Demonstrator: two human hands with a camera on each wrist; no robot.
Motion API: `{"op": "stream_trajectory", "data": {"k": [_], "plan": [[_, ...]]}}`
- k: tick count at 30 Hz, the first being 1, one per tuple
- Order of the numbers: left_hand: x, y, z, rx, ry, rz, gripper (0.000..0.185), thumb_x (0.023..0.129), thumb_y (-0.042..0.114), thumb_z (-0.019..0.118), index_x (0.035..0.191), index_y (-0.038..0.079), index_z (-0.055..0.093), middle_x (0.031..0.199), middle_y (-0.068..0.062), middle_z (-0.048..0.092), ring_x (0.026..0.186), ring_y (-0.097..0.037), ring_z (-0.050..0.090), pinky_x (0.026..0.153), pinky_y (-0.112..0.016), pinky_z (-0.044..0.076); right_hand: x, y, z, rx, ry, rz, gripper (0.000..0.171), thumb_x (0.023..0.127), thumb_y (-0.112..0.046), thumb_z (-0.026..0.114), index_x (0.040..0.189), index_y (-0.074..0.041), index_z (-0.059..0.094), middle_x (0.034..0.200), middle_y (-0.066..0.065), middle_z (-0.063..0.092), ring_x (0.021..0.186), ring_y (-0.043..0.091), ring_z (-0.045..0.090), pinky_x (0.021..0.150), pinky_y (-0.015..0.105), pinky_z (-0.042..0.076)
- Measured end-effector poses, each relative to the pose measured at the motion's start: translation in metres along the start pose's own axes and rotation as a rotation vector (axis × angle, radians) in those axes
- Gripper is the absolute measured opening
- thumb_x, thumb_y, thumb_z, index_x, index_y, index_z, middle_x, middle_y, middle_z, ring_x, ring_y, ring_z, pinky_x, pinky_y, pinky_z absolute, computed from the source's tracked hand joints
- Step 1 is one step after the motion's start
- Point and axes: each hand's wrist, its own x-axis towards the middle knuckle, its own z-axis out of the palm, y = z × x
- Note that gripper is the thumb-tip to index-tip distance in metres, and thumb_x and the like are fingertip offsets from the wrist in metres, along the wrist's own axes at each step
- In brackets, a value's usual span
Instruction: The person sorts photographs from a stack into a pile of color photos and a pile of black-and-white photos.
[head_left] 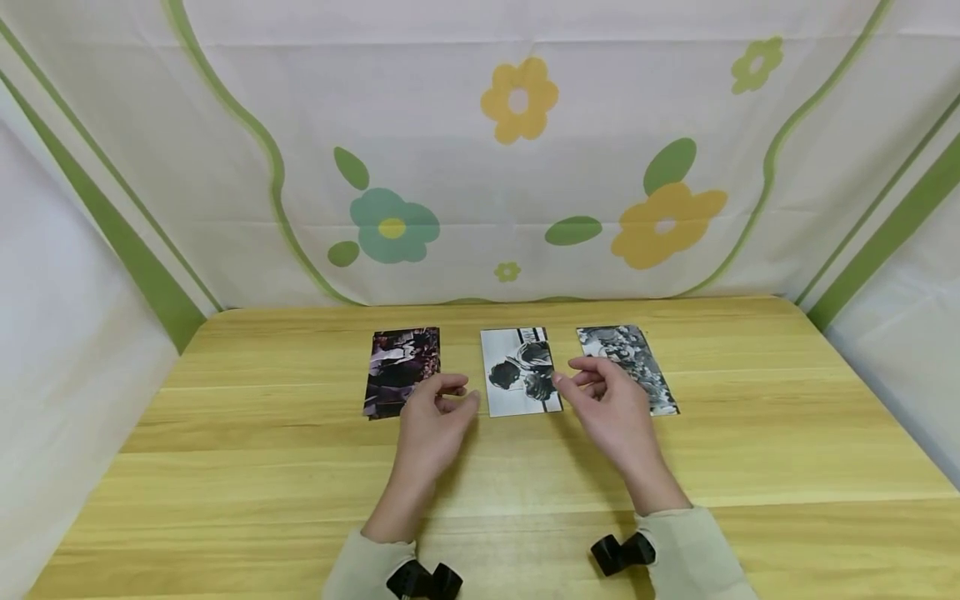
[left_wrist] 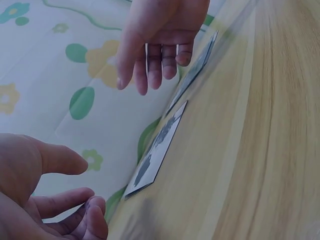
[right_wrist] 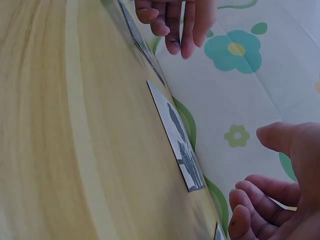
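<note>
Three picture cards or small stacks of them lie in a row on the wooden table. The middle black-and-white card (head_left: 520, 375) sits between my two hands. My left hand (head_left: 435, 425) hovers beside it, over the near right corner of the dark purplish card (head_left: 397, 367). On the other side, my right hand (head_left: 611, 408) is held above the edge of the grey crowd-picture card (head_left: 637, 358). Both wrist views show loosely bent fingers with a gap to the thumb and nothing held. The middle card (left_wrist: 157, 150) lies flat, apart from the left fingers.
The wooden table (head_left: 525, 500) reaches back to a white cloth (head_left: 450, 100) printed with flowers, and cloth also hangs at both sides. Black wrist devices (head_left: 622, 553) are strapped over the light sleeves (head_left: 693, 550).
</note>
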Motion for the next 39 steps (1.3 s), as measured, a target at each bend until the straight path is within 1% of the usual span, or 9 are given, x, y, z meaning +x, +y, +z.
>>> {"op": "stream_trajectory", "data": {"k": [7, 10, 14, 18, 21, 27, 33, 36, 39], "plan": [[-0.002, -0.003, 0.009, 0.016, -0.001, 0.034, 0.030, 0.092, 0.010, 0.077, 0.120, -0.001, 0.074, 0.116, -0.016, 0.072, 0.093, -0.022, 0.069, 0.080, -0.033, 0.056, -0.001, 0.004, 0.002, -0.010, -0.004, -0.007, 0.047, 0.098, -0.034, 0.078, 0.137, -0.010, 0.068, 0.117, 0.009, 0.072, 0.103, 0.023, 0.065, 0.091, 0.034, 0.052], [-0.001, -0.007, 0.015, 0.038, -0.013, 0.055, 0.028, 0.092, 0.009, 0.078, 0.118, -0.003, 0.075, 0.110, -0.017, 0.071, 0.092, -0.022, 0.070, 0.083, -0.034, 0.060, -0.001, 0.007, 0.005, -0.041, -0.021, -0.012, 0.049, 0.098, -0.037, 0.078, 0.138, -0.009, 0.067, 0.119, 0.010, 0.071, 0.103, 0.022, 0.065, 0.089, 0.033, 0.053], [-0.001, -0.012, 0.021, 0.062, -0.018, 0.092, 0.028, 0.090, 0.006, 0.078, 0.116, -0.005, 0.075, 0.107, -0.018, 0.069, 0.090, -0.022, 0.071, 0.082, -0.032, 0.062, 0.001, 0.011, 0.010, -0.079, -0.034, -0.015, 0.053, 0.098, -0.039, 0.079, 0.138, -0.007, 0.067, 0.120, 0.011, 0.070, 0.102, 0.022, 0.065, 0.088, 0.033, 0.053], [0.000, -0.016, 0.024, 0.099, 0.017, 0.135, 0.026, 0.089, 0.003, 0.079, 0.113, -0.006, 0.075, 0.105, -0.017, 0.068, 0.087, -0.020, 0.070, 0.078, -0.028, 0.059, 0.001, 0.013, 0.014, -0.100, -0.029, -0.025, 0.053, 0.097, -0.037, 0.080, 0.137, -0.005, 0.068, 0.119, 0.012, 0.069, 0.100, 0.022, 0.065, 0.088, 0.034, 0.053], [0.001, -0.018, 0.027, 0.140, 0.040, 0.162, 0.027, 0.087, 0.002, 0.080, 0.112, -0.008, 0.075, 0.103, -0.017, 0.067, 0.084, -0.019, 0.068, 0.078, -0.029, 0.057, 0.001, 0.013, 0.015, -0.122, -0.027, -0.029, 0.054, 0.096, -0.035, 0.081, 0.138, -0.003, 0.068, 0.118, 0.012, 0.069, 0.099, 0.021, 0.065, 0.086, 0.033, 0.054], [0.003, -0.019, 0.030, 0.194, 0.047, 0.160, 0.037, 0.086, 0.003, 0.081, 0.119, -0.010, 0.073, 0.099, -0.015, 0.064, 0.081, -0.017, 0.060, 0.076, -0.031, 0.052, 0.000, 0.012, 0.017, -0.167, -0.028, -0.027, 0.058, 0.094, -0.033, 0.082, 0.140, -0.001, 0.067, 0.116, 0.011, 0.067, 0.095, 0.019, 0.064, 0.085, 0.033, 0.054], [0.004, -0.019, 0.033, 0.250, 0.028, 0.157, 0.051, 0.085, 0.005, 0.081, 0.132, -0.013, 0.069, 0.096, -0.011, 0.058, 0.078, -0.014, 0.052, 0.072, -0.028, 0.045, -0.001, 0.010, 0.020, -0.231, -0.040, -0.045, 0.063, 0.092, -0.034, 0.084, 0.143, -0.002, 0.066, 0.117, 0.010, 0.066, 0.095, 0.021, 0.061, 0.090, 0.041, 0.052], [0.003, -0.020, 0.035, 0.257, 0.022, 0.167, 0.054, 0.085, 0.006, 0.081, 0.133, -0.013, 0.068, 0.094, -0.010, 0.056, 0.077, -0.014, 0.050, 0.070, -0.028, 0.043, -0.002, 0.010, 0.022, -0.252, -0.045, -0.054, 0.063, 0.091, -0.035, 0.084, 0.143, -0.003, 0.067, 0.119, 0.011, 0.065, 0.096, 0.023, 0.058, 0.091, 0.044, 0.052], [0.002, -0.019, 0.036, 0.254, 0.018, 0.166, 0.054, 0.085, 0.006, 0.080, 0.134, -0.012, 0.069, 0.093, -0.010, 0.054, 0.077, -0.014, 0.048, 0.069, -0.028, 0.041, -0.002, 0.011, 0.023, -0.262, -0.044, -0.057, 0.063, 0.090, -0.036, 0.084, 0.143, -0.004, 0.067, 0.118, 0.012, 0.064, 0.096, 0.024, 0.057, 0.090, 0.044, 0.051]]}}
